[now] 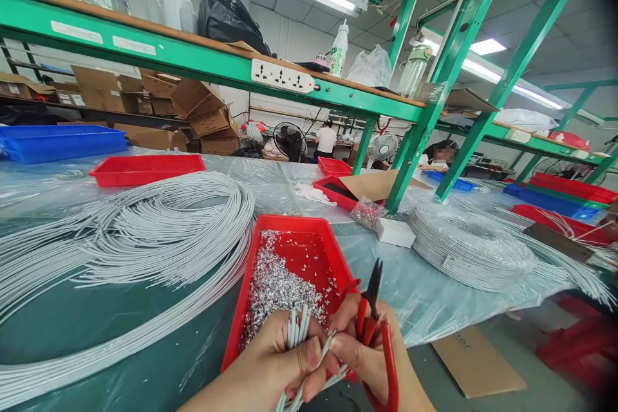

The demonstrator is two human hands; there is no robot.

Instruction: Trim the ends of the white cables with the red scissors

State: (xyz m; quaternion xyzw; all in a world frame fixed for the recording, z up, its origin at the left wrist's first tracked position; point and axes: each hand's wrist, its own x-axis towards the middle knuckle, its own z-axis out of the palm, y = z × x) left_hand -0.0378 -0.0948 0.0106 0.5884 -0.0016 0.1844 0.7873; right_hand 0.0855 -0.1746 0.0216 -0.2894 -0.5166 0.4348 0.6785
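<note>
My left hand (pixel 284 360) is closed round a small bunch of white cables (pixel 298 327), whose ends stick up above the thumb. Against it, my right hand (pixel 360 347) pinches the tip of one cable between thumb and finger. Red-handled pliers or snips (pixel 373 309) rest in the same right hand, dark jaws pointing up. Both hands are over the near end of a red tray (pixel 333 244), which holds a heap of small silvery scraps (pixel 275 277). Whether the plier jaws are fully closed is hard to make out.
Long white cable coils (pixel 193 225) spread over the table at left. A wound cable roll (pixel 476 248) and a white box (pixel 394 232) lie at right. A green shelf frame (pixel 193 71) crosses above, with a post (pixel 427 122) at right. Other people sit farther back.
</note>
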